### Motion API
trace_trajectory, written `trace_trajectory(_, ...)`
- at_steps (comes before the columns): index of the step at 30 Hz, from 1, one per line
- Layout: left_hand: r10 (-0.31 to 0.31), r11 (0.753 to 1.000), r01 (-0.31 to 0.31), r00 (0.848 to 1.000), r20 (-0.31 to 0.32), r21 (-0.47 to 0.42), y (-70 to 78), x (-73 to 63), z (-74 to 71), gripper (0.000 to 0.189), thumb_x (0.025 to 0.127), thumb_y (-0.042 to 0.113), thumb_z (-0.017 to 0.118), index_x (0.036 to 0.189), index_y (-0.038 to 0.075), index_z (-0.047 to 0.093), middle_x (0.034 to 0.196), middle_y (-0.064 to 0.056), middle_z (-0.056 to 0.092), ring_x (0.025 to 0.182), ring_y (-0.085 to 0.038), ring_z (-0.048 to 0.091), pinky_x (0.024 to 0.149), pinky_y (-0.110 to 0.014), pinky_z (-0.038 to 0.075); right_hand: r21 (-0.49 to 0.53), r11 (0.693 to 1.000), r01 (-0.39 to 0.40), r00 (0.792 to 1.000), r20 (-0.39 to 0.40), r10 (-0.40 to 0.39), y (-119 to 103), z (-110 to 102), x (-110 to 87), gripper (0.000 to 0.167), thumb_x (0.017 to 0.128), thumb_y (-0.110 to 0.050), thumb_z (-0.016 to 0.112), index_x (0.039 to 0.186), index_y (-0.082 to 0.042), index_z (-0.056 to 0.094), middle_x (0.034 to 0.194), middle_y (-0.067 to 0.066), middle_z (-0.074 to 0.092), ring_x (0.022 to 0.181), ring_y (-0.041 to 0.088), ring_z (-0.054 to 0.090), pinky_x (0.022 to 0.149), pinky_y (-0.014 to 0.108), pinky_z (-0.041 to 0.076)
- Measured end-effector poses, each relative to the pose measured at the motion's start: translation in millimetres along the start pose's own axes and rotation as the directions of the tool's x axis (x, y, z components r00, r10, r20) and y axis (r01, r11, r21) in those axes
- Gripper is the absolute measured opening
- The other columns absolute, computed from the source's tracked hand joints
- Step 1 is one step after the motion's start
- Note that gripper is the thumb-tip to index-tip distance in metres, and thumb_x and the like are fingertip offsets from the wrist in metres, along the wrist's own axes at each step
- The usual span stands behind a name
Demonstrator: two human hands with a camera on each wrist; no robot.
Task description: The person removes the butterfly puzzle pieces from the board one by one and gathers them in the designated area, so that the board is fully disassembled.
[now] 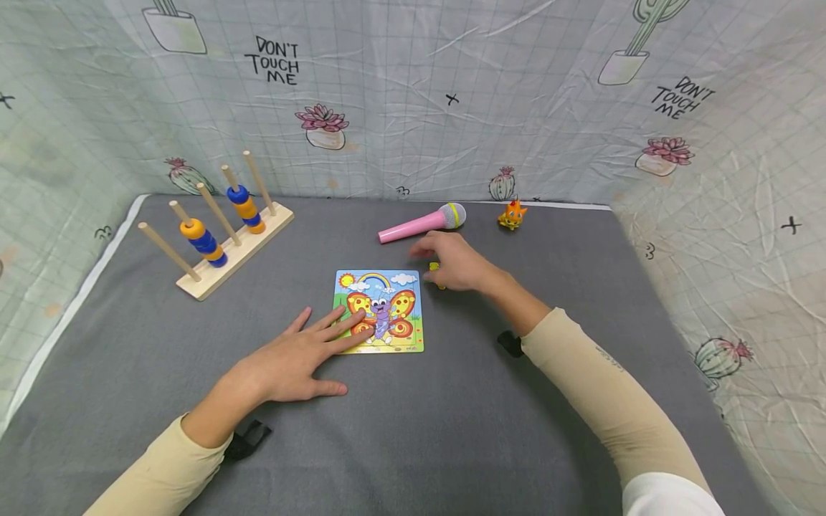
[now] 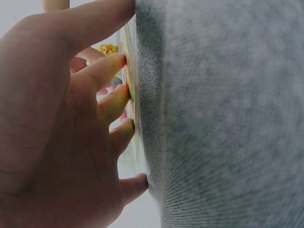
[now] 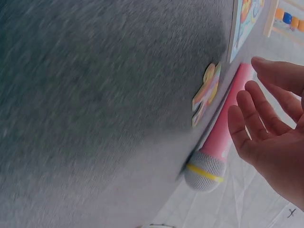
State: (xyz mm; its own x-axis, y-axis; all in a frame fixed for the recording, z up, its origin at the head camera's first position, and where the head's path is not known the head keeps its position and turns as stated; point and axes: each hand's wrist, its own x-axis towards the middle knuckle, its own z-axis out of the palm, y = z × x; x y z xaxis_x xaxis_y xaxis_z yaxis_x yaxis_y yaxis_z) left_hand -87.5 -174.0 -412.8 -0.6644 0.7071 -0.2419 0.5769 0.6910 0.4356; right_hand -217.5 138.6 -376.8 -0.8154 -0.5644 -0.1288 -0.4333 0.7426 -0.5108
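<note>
My left hand [image 1: 293,362] lies with fingers spread, its fingertips resting on the lower left of a square butterfly picture puzzle [image 1: 405,344]. In the left wrist view, the fingers [image 2: 114,102] reach straight to the puzzle's edge. My right hand [image 1: 457,261] hovers just right of the puzzle, fingers loosely bent and holding nothing. Below it a small, flat, colourful puzzle piece [image 3: 207,92] lies on the cloth, apart from the fingers; in the head view the hand partly covers this yellow piece [image 1: 435,267].
Behind the right hand lies a pink toy microphone [image 1: 416,227] with a grey head. A small orange toy figure [image 1: 512,215] stands at the back right. At the left is a wooden peg rack [image 1: 241,251] with blue and orange beads. A printed curtain [image 1: 400,93] hangs behind the grey table [image 1: 439,430].
</note>
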Motion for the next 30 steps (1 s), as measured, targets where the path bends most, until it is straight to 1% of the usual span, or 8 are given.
trace_trajectory(6, 0.004, 1.000, -0.004, 1.000, -0.016, 0.003, -1.0, -0.5, 0.7, 0.091, 0.089, 0.055, 0.077, 0.165, 0.038, 0.030, 0.175, 0.006, 0.018, 0.163, -0.035, 0.013, 0.121, -0.077, 0.008, -0.004, 0.998, 0.066, 0.998, 0.018, -0.066, -7.7, 9.9, 10.4, 0.040, 0.088, -0.006, 0.081, 0.127, -0.007, 0.073, 0.124, 0.008, 0.072, 0.115, 0.025, 0.065, 0.102, 0.042, 0.053)
trace_trajectory(10, 0.003, 1.000, -0.003, 1.000, -0.010, 0.003, -0.7, -1.0, 0.5, 0.091, 0.090, 0.056, 0.076, 0.165, 0.038, 0.029, 0.176, 0.006, 0.017, 0.163, -0.035, 0.012, 0.121, -0.077, 0.008, 0.015, 0.995, 0.096, 0.995, 0.029, -0.096, -13.8, 16.1, 15.6, 0.040, 0.088, -0.007, 0.080, 0.127, -0.008, 0.073, 0.124, 0.006, 0.072, 0.114, 0.023, 0.066, 0.100, 0.039, 0.054)
trace_trajectory(13, 0.003, 1.000, -0.003, 1.000, -0.003, 0.000, -0.4, -0.8, 0.5, 0.090, 0.090, 0.056, 0.076, 0.165, 0.038, 0.029, 0.176, 0.006, 0.016, 0.163, -0.035, 0.011, 0.121, -0.077, 0.007, 0.029, 0.993, 0.110, 0.993, 0.034, -0.111, -19.5, 19.9, 18.7, 0.040, 0.087, -0.008, 0.080, 0.127, -0.010, 0.073, 0.125, 0.004, 0.073, 0.114, 0.021, 0.066, 0.101, 0.038, 0.053)
trace_trajectory(21, 0.006, 1.000, -0.006, 1.000, 0.000, 0.008, -1.5, 0.5, -0.5, 0.091, 0.090, 0.055, 0.076, 0.165, 0.037, 0.029, 0.176, 0.004, 0.016, 0.163, -0.035, 0.010, 0.121, -0.077, 0.007, 0.051, 0.992, 0.115, 0.991, 0.059, -0.118, -32.7, 31.5, 28.6, 0.042, 0.085, -0.010, 0.083, 0.126, -0.013, 0.075, 0.123, 0.001, 0.074, 0.115, 0.018, 0.066, 0.104, 0.035, 0.051)
trace_trajectory(26, 0.009, 1.000, -0.009, 1.000, 0.000, 0.010, -1.6, 0.1, -0.6, 0.091, 0.090, 0.055, 0.076, 0.165, 0.036, 0.029, 0.176, 0.004, 0.015, 0.163, -0.035, 0.010, 0.121, -0.077, 0.008, 0.046, 0.993, 0.108, 0.991, 0.079, -0.112, -37.8, 36.8, 32.8, 0.039, 0.085, -0.011, 0.083, 0.124, -0.014, 0.077, 0.122, 0.003, 0.074, 0.117, 0.019, 0.066, 0.107, 0.035, 0.049)
trace_trajectory(30, 0.011, 1.000, -0.011, 1.000, -0.002, 0.010, -1.6, -0.4, 0.2, 0.090, 0.091, 0.054, 0.076, 0.165, 0.036, 0.028, 0.176, 0.004, 0.015, 0.163, -0.035, 0.010, 0.121, -0.077, 0.008, 0.027, 0.992, 0.125, 0.988, 0.083, -0.127, -38.4, 41.4, 35.6, 0.038, 0.083, -0.012, 0.083, 0.121, -0.015, 0.078, 0.118, 0.004, 0.072, 0.114, 0.020, 0.063, 0.104, 0.037, 0.048)
